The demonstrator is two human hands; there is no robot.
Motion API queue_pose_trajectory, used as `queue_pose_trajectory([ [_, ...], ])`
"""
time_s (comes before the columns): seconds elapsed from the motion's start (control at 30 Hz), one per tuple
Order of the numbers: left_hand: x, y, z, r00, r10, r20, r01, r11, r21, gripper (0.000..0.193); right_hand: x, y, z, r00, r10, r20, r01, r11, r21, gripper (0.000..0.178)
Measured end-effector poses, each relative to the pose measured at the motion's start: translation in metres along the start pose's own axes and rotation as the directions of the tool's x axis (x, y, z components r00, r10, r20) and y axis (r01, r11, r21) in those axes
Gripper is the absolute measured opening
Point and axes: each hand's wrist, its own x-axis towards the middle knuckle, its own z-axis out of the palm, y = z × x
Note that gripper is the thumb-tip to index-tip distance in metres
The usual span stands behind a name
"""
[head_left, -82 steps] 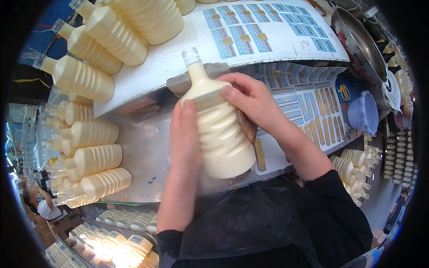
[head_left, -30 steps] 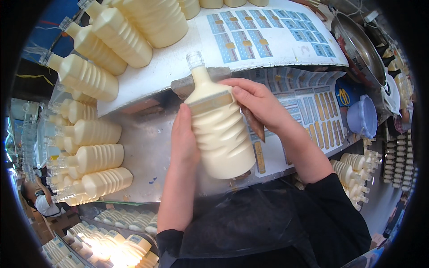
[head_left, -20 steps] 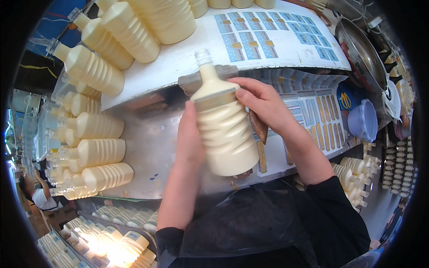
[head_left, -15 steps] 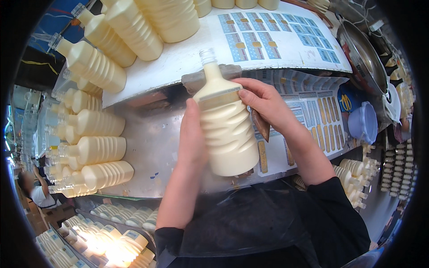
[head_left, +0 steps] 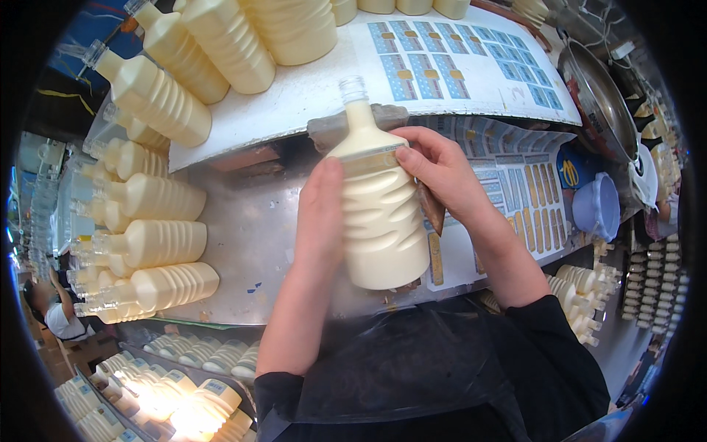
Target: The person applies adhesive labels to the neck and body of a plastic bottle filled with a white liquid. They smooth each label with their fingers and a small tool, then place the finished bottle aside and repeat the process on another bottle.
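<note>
A cream bottle [head_left: 384, 228] with wavy ridges and a clear threaded neck [head_left: 353, 89] is held between my hands, neck pointing away from me. A narrow gold-and-grey label strip [head_left: 372, 160] lies across its shoulder. My left hand [head_left: 322, 206] is closed against the bottle's left side, its fingers partly hidden. My right hand [head_left: 442, 171] grips the right shoulder, with the thumb on the strip's right end. Under the right palm shows a pointed brown piece [head_left: 431, 208]; whether the hand holds it I cannot tell. A grey block [head_left: 331, 132] sits behind the bottle's neck.
Label sheets [head_left: 541, 184] lie on the right of the metal table [head_left: 250, 243], and more stickers [head_left: 423, 62] on the white raised shelf [head_left: 331, 77]. Several cream bottles [head_left: 166, 243] line the left and back. A lilac bucket [head_left: 596, 206] and a metal pan [head_left: 600, 96] are at right.
The bottle stands slightly straighter in view, its neck shifted a little right. Both hands keep their grip; the right thumb stays at the strip's end.
</note>
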Motion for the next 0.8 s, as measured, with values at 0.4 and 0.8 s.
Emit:
queue_pose_trajectory([
  [0.4,0.004,-0.006,-0.010,0.997,0.011,-0.072,-0.022,0.987,-0.160,0.052,-0.003,-0.003,0.000,1.000,0.002,0.004,-0.001,1.000,-0.030,0.039],
  [0.8,0.010,-0.007,-0.005,0.992,0.121,-0.034,-0.121,0.993,-0.005,0.031,-0.004,-0.002,-0.002,1.000,-0.002,0.029,0.002,1.000,-0.001,0.040],
])
